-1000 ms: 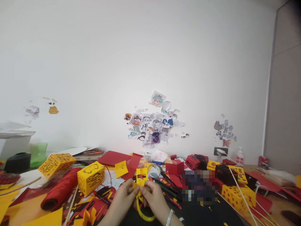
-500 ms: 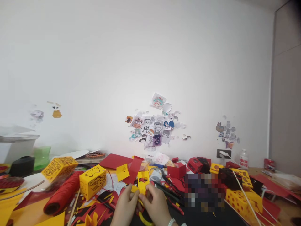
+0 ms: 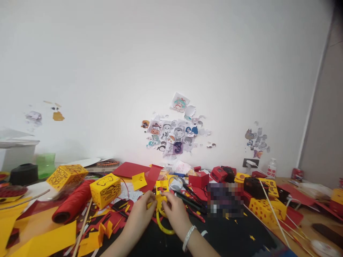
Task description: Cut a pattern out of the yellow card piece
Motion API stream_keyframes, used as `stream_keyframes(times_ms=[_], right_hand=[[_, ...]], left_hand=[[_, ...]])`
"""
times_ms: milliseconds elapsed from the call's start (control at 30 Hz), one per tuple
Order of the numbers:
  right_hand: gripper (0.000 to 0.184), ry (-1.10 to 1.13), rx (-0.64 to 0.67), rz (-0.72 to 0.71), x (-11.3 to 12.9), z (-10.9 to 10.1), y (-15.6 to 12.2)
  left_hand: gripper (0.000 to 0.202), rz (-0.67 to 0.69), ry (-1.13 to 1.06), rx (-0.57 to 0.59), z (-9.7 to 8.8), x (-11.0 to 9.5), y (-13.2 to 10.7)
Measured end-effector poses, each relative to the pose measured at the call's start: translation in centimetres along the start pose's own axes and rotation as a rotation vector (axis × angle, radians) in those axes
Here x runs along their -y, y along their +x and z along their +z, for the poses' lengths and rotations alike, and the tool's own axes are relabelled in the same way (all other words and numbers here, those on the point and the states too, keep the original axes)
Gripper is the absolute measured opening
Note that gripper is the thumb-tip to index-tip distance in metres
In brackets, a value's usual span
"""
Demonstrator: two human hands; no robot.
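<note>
My left hand (image 3: 140, 210) and my right hand (image 3: 175, 210) meet low in the middle of the view. Fingertips of both are closed on a small folded yellow paper piece (image 3: 162, 186), which has cut-out openings at its upper end. Below the fingers hangs a yellow curved loop (image 3: 164, 228); its upper end is hidden by my hands, and I cannot tell what it belongs to. A silver bracelet (image 3: 189, 237) circles my right wrist. Just beyond the paper lies a round clear lens with a pale rim (image 3: 176, 183).
Yellow patterned paper boxes (image 3: 105, 191) stand at left and right (image 3: 268, 208). A red thread spool (image 3: 72, 201) and a thin wooden stick (image 3: 83, 226) lie on the left. Red and yellow scraps (image 3: 96, 237) surround a black mat (image 3: 227, 237). A white bottle (image 3: 271, 167) stands near the wall.
The view has tilted down and shifted, so more of my forearms, the black mat and the yellow loop shows. Both hands still hold the yellow paper piece.
</note>
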State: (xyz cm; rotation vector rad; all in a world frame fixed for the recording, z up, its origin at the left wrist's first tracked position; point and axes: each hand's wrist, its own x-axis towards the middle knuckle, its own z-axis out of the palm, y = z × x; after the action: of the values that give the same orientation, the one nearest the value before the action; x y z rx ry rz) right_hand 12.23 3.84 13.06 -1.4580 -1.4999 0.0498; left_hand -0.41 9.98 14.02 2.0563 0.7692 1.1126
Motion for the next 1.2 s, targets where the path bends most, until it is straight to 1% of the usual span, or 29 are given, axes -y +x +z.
stream_keyframes(times_ms=[100,167,200,267,367,400,433,500,600,800,933,1033,1100,1200], right_hand=[[0.014,0.246,-0.009,0.159,-0.5,0.1,0.5],[0.011,0.331,-0.007,0.204,-0.9,0.1,0.6],[0.011,0.331,0.0,0.203,-1.0,0.0,0.6],[0.011,0.175,0.013,0.136,-1.0,-0.2,0.4],[0.011,-0.153,0.029,0.009,-0.7,-0.6,0.0],[0.011,-0.212,0.038,-0.012,-0.6,-0.7,-0.1],[0.011,-0.225,0.047,-0.014,-0.5,-0.8,-0.2],[0.01,-0.223,0.062,-0.02,-0.4,-0.8,-0.2],[0.011,-0.202,0.073,-0.047,-0.5,-0.7,-0.1],[0.014,-0.068,0.091,-0.053,-0.8,-0.2,0.0],[0.014,0.028,0.07,-0.043,-0.8,-0.3,0.2],[0.013,0.092,0.048,-0.036,-0.8,-0.4,0.4],[0.012,0.134,0.027,-0.02,-0.9,-0.3,0.4],[0.01,0.192,-0.011,0.016,-1.1,0.1,0.4]], left_hand=[[0.007,0.0,0.134,0.015,-0.1,-0.1,-0.1],[0.009,0.01,0.167,0.037,0.0,0.0,-0.2],[0.01,0.024,0.182,0.054,0.0,0.1,-0.3],[0.014,0.061,0.262,0.098,0.1,0.2,-0.4],[0.02,0.133,0.507,0.177,0.1,0.1,-0.6],[0.022,0.154,0.585,0.201,0.0,0.0,-0.7],[0.023,0.169,0.64,0.223,0.0,-0.1,-0.7],[0.023,0.176,0.671,0.251,-0.1,-0.2,-0.7],[0.02,0.153,0.62,0.263,-0.2,-0.1,-0.7],[0.016,0.095,0.325,0.286,0.1,0.5,-0.5],[0.014,0.071,0.137,0.293,0.4,1.3,0.0],[0.021,-0.005,-0.103,0.272,0.6,1.7,0.4],[0.025,-0.034,-0.24,0.279,0.7,1.7,0.5],[0.022,-0.048,-0.309,0.283,0.6,1.1,0.4]])
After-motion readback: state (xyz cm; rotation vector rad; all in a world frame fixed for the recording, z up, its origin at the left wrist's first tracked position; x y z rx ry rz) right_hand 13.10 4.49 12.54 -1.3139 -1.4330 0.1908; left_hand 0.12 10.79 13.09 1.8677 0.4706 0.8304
